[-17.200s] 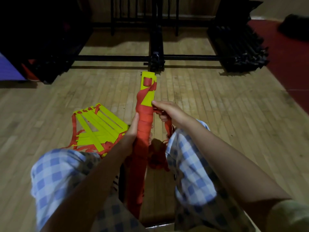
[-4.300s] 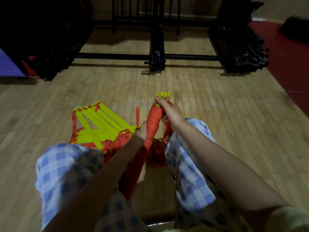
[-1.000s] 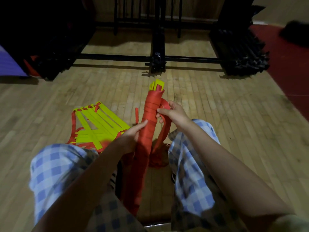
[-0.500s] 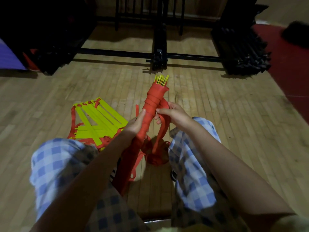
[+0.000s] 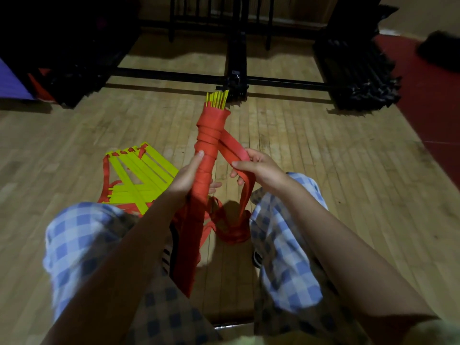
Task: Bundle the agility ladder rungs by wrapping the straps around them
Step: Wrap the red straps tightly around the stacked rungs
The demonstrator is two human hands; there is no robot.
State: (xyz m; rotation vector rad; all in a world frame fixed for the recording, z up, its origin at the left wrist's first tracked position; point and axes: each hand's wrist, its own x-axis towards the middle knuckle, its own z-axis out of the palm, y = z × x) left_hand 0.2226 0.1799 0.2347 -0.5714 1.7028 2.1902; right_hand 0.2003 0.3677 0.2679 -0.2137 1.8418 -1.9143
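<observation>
A bundle of yellow ladder rungs (image 5: 211, 131), bound in red strap, stands upright between my knees; yellow rung tips poke out of its top. My left hand (image 5: 187, 176) grips the bundle around its middle, thumb up along it. A loose red strap (image 5: 232, 152) runs from the bundle's upper part down to the right, and my right hand (image 5: 258, 168) pinches it just right of the bundle. More strap lies piled on the floor (image 5: 232, 230) below my right hand.
A second yellow-and-red agility ladder (image 5: 134, 175) lies loosely folded on the wooden floor to the left. A black metal frame (image 5: 236, 78) and dark stacked equipment (image 5: 358, 70) stand at the back. A red mat (image 5: 428, 95) borders the floor on the right.
The bundle has tipped more upright and its top has risen. My right hand has drawn the loose strap out to the right, away from the bundle. My left hand keeps its grip.
</observation>
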